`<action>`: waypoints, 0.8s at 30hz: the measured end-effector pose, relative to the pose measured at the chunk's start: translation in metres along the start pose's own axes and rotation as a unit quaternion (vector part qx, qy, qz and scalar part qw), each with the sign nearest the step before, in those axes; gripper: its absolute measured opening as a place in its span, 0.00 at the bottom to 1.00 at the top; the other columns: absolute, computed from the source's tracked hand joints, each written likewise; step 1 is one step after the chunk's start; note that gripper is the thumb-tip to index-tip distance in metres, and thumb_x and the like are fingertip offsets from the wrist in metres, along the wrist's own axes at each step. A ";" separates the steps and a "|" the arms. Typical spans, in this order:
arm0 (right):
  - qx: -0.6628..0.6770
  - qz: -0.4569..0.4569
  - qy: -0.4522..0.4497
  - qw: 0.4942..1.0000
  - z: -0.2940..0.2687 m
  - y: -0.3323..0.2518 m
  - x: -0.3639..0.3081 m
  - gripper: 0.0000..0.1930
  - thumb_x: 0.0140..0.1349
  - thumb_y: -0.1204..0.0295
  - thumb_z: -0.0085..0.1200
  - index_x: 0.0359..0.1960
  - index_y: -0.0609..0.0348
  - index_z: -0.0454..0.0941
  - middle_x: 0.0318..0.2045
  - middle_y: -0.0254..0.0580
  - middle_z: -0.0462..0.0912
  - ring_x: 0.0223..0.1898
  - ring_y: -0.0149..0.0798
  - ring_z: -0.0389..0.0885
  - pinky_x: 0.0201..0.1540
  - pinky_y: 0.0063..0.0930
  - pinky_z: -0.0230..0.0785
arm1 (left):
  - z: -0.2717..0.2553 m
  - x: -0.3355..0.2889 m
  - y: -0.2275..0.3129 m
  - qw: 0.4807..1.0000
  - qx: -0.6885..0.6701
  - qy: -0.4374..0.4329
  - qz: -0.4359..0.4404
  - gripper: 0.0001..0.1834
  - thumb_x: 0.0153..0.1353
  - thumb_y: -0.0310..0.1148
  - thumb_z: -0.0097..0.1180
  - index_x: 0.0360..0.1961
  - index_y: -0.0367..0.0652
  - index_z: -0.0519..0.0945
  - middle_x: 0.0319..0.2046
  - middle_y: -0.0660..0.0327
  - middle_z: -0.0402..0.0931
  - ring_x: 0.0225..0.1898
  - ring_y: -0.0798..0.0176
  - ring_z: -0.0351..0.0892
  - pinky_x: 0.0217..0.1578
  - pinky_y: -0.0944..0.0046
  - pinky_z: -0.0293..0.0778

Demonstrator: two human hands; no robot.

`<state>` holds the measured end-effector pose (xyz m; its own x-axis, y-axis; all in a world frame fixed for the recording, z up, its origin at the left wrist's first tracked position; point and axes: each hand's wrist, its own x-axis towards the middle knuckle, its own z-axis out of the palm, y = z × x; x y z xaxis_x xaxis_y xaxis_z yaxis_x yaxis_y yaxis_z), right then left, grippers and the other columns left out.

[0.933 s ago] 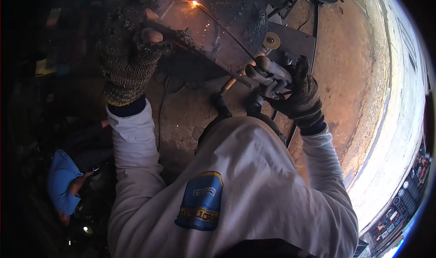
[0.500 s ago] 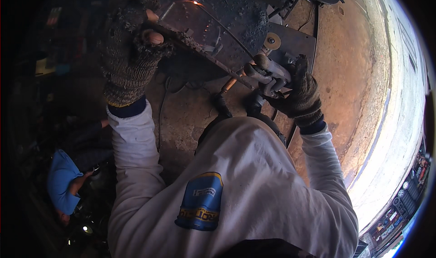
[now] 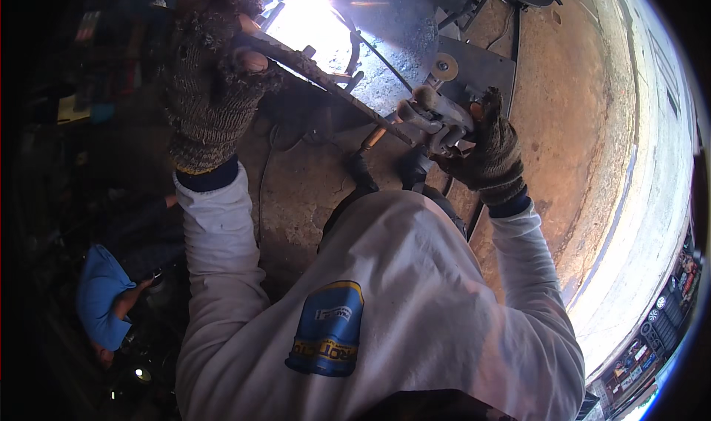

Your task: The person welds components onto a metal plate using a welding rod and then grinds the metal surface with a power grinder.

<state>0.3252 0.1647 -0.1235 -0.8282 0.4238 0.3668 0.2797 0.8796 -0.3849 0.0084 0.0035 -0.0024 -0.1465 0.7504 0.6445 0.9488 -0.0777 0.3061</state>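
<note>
My right hand (image 3: 490,151), in a worn knitted glove, is closed around a welding electrode holder (image 3: 438,117). From its jaws a thin welding rod (image 3: 390,64) slants up and left toward a glaring white arc (image 3: 305,19). The glare hides the rod's tip and the spot beneath it. My left hand (image 3: 218,80), in a frayed glove with bare fingertips, grips a long rusty metal bar (image 3: 337,88) near its upper left end. That bar runs down to the right, ending just short of the electrode holder. Both lie over a dark round work surface (image 3: 415,39).
An angle grinder with a pale disc (image 3: 444,66) rests right of the work surface, on a dark metal plate (image 3: 485,69). A person in a blue shirt (image 3: 104,295) is at the lower left. A cable (image 3: 264,176) trails across the floor.
The small orange glow at the rod's tip has become a blinding white arc, lighting the work surface and giving off haze. Both hands have barely moved.
</note>
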 end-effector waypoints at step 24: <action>0.161 0.111 -0.045 0.980 -0.020 -0.017 -0.006 0.47 0.40 0.64 0.75 0.61 0.67 0.60 0.42 0.50 0.83 0.43 0.47 0.85 0.46 0.35 0.77 | -0.002 -0.009 0.000 0.999 -0.045 0.027 -0.015 0.19 0.58 0.47 0.65 0.41 0.44 0.80 0.35 0.63 0.79 0.36 0.63 0.80 0.37 0.63 0.76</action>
<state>0.3352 0.1518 -0.1026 -0.8081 0.5628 0.1739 0.3012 0.6485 -0.6991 0.0087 -0.0041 -0.0069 -0.1909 0.7174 0.6700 0.9154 -0.1163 0.3854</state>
